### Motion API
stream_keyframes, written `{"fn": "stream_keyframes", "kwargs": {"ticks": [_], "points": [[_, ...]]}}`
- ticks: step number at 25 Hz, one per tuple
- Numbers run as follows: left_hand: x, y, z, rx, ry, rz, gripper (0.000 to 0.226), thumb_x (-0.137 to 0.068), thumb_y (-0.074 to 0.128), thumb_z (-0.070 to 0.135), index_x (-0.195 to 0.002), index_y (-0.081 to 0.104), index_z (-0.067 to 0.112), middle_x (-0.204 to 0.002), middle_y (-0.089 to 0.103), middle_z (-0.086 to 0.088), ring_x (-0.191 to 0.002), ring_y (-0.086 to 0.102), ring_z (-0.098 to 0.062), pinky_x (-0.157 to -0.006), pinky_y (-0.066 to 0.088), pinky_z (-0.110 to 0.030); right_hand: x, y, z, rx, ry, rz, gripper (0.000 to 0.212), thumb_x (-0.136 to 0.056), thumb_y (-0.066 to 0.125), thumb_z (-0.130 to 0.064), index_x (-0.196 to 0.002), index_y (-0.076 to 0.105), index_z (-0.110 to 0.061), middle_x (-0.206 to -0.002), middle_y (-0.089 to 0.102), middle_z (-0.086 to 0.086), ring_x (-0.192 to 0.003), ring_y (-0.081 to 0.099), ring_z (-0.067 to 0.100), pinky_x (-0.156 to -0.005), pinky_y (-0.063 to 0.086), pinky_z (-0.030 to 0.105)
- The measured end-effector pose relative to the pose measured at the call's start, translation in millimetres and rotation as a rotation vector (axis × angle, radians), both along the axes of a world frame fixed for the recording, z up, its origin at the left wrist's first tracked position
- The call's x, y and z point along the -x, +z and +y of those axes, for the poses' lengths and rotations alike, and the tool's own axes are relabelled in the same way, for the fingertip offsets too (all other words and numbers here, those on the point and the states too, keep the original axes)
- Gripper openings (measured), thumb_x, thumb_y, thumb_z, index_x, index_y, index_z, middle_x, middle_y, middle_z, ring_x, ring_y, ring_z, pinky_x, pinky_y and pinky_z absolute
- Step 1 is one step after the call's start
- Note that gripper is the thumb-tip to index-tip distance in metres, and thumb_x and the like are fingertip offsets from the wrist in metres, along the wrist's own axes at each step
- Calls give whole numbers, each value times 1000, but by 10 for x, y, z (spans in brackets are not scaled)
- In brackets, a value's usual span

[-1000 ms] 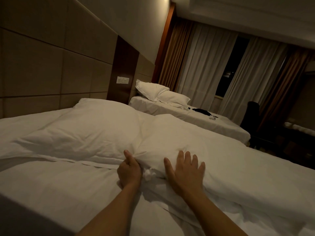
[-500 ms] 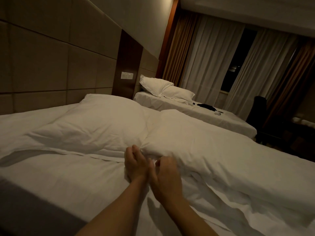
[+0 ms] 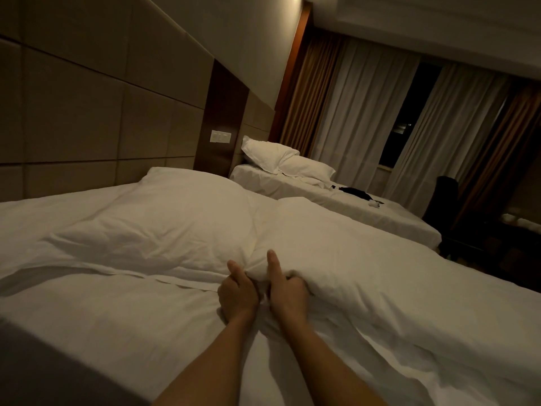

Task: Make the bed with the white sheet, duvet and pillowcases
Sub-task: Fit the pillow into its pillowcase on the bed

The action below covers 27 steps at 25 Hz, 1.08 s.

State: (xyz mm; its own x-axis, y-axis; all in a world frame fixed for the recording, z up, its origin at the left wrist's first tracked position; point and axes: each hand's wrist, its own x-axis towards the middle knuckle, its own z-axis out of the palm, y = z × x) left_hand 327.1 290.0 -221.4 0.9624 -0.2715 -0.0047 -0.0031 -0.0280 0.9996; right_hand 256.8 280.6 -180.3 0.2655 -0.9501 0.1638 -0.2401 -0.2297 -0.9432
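A white duvet point(image 3: 366, 259) lies bunched across the near bed, over a white sheet point(image 3: 96, 312). A white pillow point(image 3: 164, 218) rests at the headboard end, left of centre. My left hand point(image 3: 237, 291) and my right hand point(image 3: 288, 291) sit side by side at the duvet's near edge. Each grips a fold of the duvet cloth with the thumb up and the fingers curled under it. The fingertips are hidden in the fabric.
A padded headboard wall point(image 3: 87, 112) runs along the left. A second bed point(image 3: 336, 200) stands beyond, with two pillows point(image 3: 278, 156) and small dark items point(image 3: 355, 192) on it. A dark chair point(image 3: 445, 200) stands by the curtains point(image 3: 366, 112) at the right.
My right hand lay flat on the duvet a second ago; it has slid left beside my left hand and curled onto the duvet edge. The view has shifted slightly.
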Motion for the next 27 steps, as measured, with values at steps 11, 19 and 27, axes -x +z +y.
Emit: {"fn": "stream_keyframes", "kwargs": {"ticks": [11,19,27], "points": [[67,-137,6,-10,19,-93,65,-107,22,41,-106,73,1,-116,68,-26,-110,60,-41,-87,44,-43,-59,89,-226,115,92,-19,64,-91,65,-53,-140,56,-13,-141,57,-1,-136,48,19,-116,32,29],[109,-83,10,-6,-74,-126,72,-104,20,48,-101,72,-1,-104,69,-28,-102,64,-42,-78,43,-41,-331,270,-184,332,31,75,48,-102,51,-37,-131,61,0,-134,62,13,-130,54,26,-101,29,13],[83,-137,-17,-17,6,-34,67,-104,21,50,-117,69,5,-117,67,-25,-110,61,-41,-86,43,-42,-276,221,-210,277,208,154,52,-101,51,-46,-132,60,-6,-137,60,10,-134,49,23,-110,26,16]]}}
